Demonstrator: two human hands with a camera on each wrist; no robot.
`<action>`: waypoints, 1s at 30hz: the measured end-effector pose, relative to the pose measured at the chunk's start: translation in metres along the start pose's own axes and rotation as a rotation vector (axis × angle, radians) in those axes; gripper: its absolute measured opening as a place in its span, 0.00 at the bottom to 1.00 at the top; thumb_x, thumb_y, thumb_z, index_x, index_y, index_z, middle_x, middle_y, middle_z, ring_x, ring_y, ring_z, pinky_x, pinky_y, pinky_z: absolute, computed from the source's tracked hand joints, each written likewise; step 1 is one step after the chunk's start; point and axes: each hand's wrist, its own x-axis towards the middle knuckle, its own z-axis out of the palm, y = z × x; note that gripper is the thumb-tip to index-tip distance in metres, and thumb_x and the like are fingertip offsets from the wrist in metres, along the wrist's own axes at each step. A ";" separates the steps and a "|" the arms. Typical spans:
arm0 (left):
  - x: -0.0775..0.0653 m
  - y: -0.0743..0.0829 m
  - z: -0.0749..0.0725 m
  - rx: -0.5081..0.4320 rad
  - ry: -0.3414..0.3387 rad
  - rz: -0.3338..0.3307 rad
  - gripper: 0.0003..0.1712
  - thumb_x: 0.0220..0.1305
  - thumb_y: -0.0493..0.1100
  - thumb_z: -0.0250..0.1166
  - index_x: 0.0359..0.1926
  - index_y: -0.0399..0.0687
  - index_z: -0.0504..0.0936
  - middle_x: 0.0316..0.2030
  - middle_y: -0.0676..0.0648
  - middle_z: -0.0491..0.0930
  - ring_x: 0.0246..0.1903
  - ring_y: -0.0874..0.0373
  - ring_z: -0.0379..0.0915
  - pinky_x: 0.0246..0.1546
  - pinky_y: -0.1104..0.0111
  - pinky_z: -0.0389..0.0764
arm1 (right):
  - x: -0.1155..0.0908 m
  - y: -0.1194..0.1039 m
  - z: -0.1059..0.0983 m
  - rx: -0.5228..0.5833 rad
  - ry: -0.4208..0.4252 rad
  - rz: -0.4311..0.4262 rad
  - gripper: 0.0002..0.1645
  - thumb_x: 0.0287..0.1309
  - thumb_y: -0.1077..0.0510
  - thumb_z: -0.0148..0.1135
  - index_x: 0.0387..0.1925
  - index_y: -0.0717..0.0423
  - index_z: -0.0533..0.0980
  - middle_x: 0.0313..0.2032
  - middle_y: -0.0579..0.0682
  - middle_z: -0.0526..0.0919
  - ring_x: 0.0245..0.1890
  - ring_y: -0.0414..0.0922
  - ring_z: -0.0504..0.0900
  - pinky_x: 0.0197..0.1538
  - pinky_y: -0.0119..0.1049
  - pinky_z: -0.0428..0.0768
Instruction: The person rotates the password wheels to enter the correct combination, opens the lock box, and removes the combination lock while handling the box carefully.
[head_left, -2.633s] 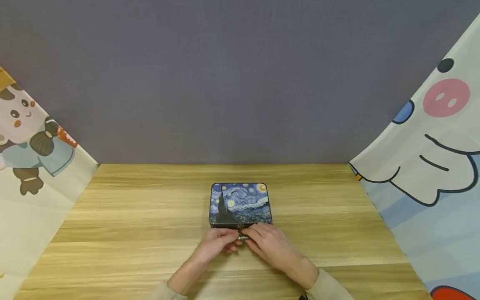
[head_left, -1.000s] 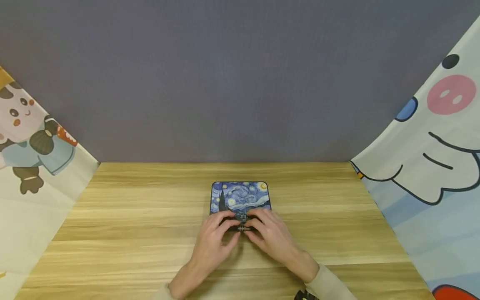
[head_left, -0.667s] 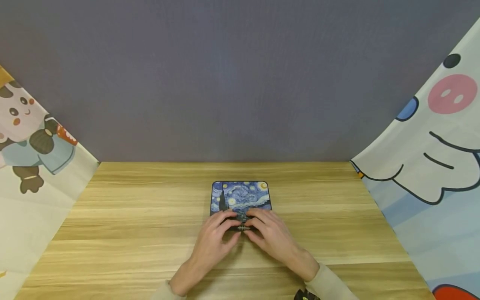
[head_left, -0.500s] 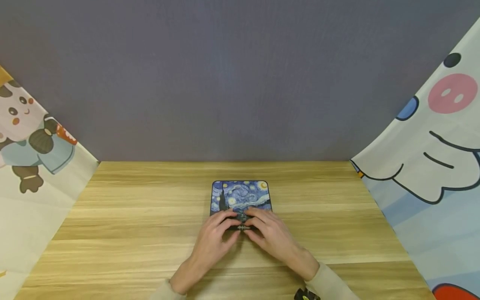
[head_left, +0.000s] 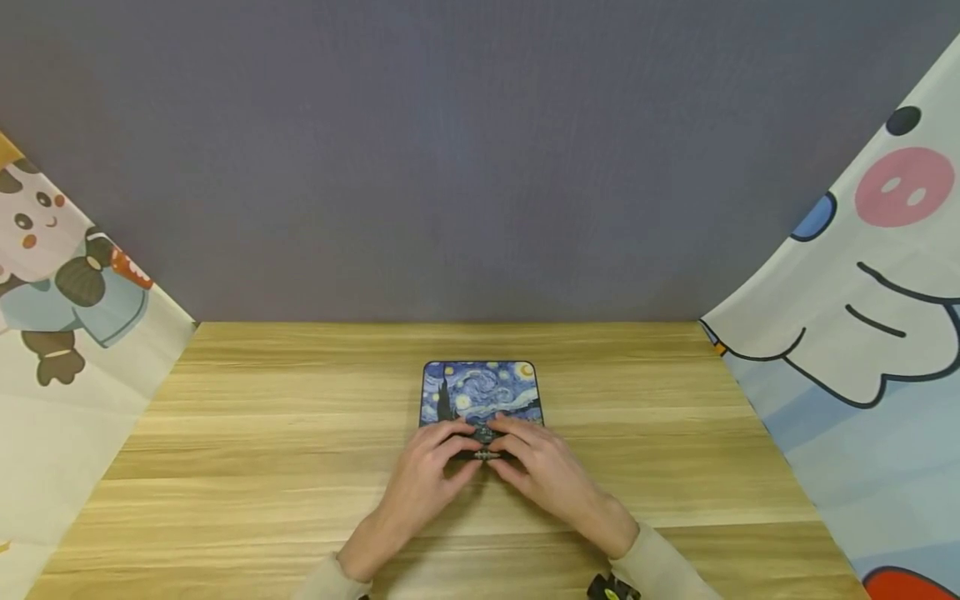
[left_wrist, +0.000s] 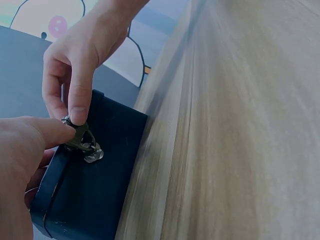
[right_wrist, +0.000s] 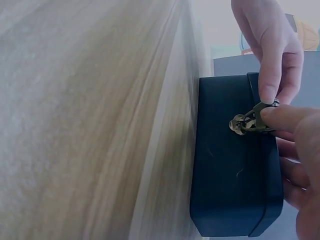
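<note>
A dark tin box (head_left: 480, 390) with a swirling blue night-sky picture on its lid sits on the table, its lid down. On its front is a small bronze-coloured padlock (left_wrist: 77, 136), whose loop passes by a scalloped metal plate (right_wrist: 237, 125). Its upper end shows a ridged row like dials. My left hand (head_left: 423, 477) and right hand (head_left: 551, 477) pinch the padlock from either side with thumb and index finger. Other fingers lie over the lid's front edge. Fingertips partly hide the padlock.
The wood-grain table (head_left: 262, 417) meets a grey back panel (head_left: 450, 167). Cartoon-printed cloths hang at the left (head_left: 90, 283) and right (head_left: 885, 300). A black item (head_left: 613, 587) shows by the right cuff.
Since the earliest frame both hands have shifted up onto the lid's front, and the padlock has been raised from in front of the box to the lid edge. The last half second shows hardly any movement.
</note>
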 end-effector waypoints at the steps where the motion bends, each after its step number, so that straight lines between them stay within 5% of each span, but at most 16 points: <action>1: 0.000 0.000 0.000 -0.005 0.003 0.001 0.15 0.48 0.42 0.83 0.38 0.50 0.89 0.48 0.48 0.87 0.52 0.49 0.84 0.57 0.54 0.83 | 0.001 0.000 0.000 0.005 -0.004 0.004 0.14 0.51 0.57 0.81 0.39 0.54 0.86 0.54 0.55 0.86 0.57 0.53 0.85 0.56 0.46 0.86; 30: 0.002 0.001 0.001 -0.019 0.022 -0.034 0.16 0.43 0.41 0.86 0.35 0.51 0.90 0.45 0.49 0.89 0.51 0.49 0.85 0.53 0.53 0.84 | 0.002 0.008 0.002 0.064 0.023 -0.022 0.14 0.47 0.60 0.83 0.37 0.55 0.86 0.50 0.55 0.88 0.52 0.53 0.88 0.45 0.37 0.89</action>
